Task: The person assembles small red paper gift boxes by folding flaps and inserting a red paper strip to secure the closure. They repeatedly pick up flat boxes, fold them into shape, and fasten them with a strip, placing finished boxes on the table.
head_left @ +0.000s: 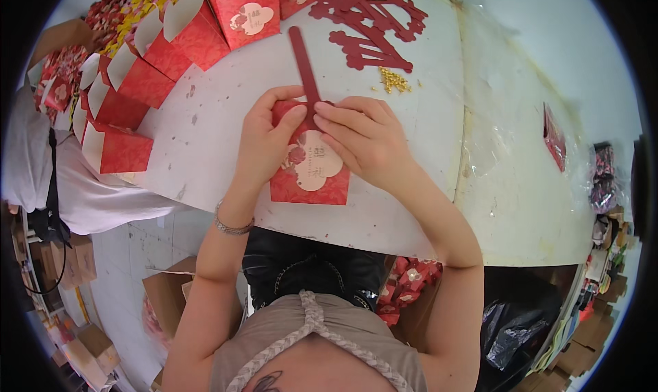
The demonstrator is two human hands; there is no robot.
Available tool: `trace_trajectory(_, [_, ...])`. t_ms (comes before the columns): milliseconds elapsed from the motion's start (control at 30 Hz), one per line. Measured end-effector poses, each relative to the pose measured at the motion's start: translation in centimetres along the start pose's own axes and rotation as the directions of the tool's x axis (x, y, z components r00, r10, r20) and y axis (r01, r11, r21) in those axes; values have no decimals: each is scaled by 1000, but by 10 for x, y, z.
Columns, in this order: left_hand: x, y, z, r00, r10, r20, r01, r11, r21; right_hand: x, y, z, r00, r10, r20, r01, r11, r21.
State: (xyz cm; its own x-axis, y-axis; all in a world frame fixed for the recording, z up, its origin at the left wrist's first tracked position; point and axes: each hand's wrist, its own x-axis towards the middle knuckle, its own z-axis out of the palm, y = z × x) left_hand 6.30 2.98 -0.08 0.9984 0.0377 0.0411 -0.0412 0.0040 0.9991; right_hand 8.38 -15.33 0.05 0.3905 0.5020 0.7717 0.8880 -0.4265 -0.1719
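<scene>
Red open boxes [205,32] curve from the table's [212,145] left edge round to its far edge. Left hand [266,128] has its fingers closed on the upper left side of a red box [310,164], near the middle of the near edge. One dark red strip [303,66] points from that box toward the far edge; right hand [370,138] pinches its lower end. Similar strips [370,27] lie heaped near the far edge, small gold pieces [394,80] just beside them.

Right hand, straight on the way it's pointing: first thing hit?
The dark red strip, which the right hand seems to touch; past it, probably the left hand, though depth is unclear.
</scene>
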Motion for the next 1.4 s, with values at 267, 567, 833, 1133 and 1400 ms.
trace_trajectory(267, [-36,17,-1,996,94,-8,-92,990,102,-42,74,13,719,690,84,-611,685,-398])
trace_trajectory(567, [-58,17,-9,989,138,44,-142,986,92,-3,-45,-42,786,618,-5,-616,785,74])
trace_trajectory(833, [-73,14,-2,963,252,91,-258,964,65,-14,-94,-17,943,327,-59,-327,945,7])
trace_trajectory(1133, [-74,-1,-6,919,377,113,-386,920,69,-19,-96,-12,906,401,-135,-395,916,68])
trace_trajectory(1400, [-72,-5,-9,867,477,146,-492,864,103,-22,-99,-15,885,448,-128,-448,893,37])
